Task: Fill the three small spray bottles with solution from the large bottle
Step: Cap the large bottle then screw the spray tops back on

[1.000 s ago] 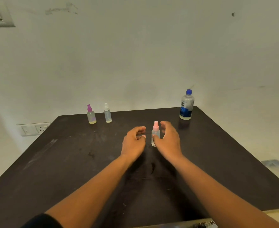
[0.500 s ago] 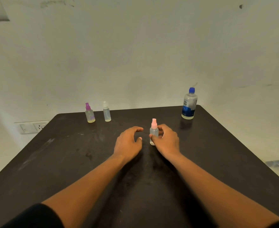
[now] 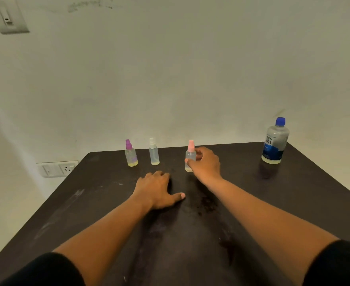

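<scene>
My right hand (image 3: 206,164) grips the pink-capped spray bottle (image 3: 190,156) upright near the far edge of the dark desk (image 3: 252,203).

My fingers (image 3: 199,154) curl round its clear body, thumb on the near side; whether its base touches the desk I cannot tell. My left hand (image 3: 156,189) rests flat on the desk, fingers loose, holding nothing. To the left stand the white-capped spray bottle (image 3: 154,152) and the purple-capped spray bottle (image 3: 130,154), close together, each with a little yellowish liquid at the bottom. The large bottle (image 3: 274,142), blue cap on, stands well apart at the far right corner. A wall socket (image 3: 57,169) sits beyond the desk's left edge.
</scene>
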`<state>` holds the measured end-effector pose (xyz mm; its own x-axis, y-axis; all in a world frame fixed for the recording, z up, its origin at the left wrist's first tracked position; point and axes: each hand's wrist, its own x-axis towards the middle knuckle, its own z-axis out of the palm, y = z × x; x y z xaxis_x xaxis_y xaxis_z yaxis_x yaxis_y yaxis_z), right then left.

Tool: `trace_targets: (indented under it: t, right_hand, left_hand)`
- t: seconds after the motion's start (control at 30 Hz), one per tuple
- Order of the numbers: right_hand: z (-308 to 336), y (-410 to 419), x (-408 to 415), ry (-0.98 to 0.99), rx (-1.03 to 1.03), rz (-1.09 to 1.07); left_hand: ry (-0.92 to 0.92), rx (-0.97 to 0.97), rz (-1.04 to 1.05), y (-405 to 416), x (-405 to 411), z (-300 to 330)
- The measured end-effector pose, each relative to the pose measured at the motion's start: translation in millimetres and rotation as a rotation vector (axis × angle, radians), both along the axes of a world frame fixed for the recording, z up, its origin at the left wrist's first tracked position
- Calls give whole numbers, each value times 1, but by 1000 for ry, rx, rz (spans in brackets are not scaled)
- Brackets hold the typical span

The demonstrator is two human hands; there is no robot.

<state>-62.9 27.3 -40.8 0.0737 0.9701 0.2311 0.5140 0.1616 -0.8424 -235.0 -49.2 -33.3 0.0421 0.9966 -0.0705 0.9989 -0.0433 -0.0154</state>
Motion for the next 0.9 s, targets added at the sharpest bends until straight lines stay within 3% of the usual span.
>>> trace_targets:
  t: [0.37,0.9]
  right_hand:
    - [-9,63,-33,-87,-3,-56]
    - [-15,78,-42,-21,-58,-34]
  left_hand:
    - [82,69,-43,10,-3,-4]
    - [104,115,-67,18,-8,-5]
